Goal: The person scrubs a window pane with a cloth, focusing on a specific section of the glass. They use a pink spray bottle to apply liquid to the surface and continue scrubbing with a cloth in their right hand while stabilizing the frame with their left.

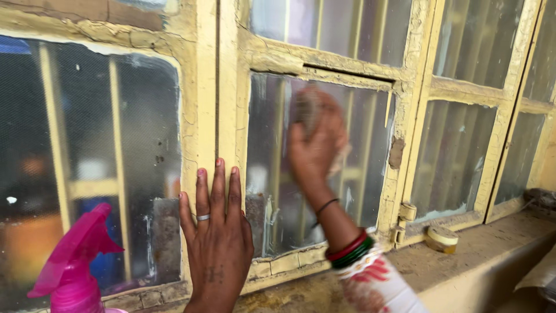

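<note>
My right hand (315, 142) presses a cloth or scrubber (339, 159) flat against a dirty glass pane (370, 150) in an old yellow window frame (223, 98); the hand is blurred. Bangles in red and green sit on that wrist. My left hand (217, 243) lies flat and open against the frame's upright post, fingers spread upward, a ring on one finger. A pink spray bottle (72, 266) stands at the lower left, apart from both hands.
The frame's yellow paint is cracked and peeling. A roll of tape (441, 237) lies on the dusty sill (463, 255) at the right. More panes with bars behind them run to the right; a hinge (407, 211) sits beside the cleaned pane.
</note>
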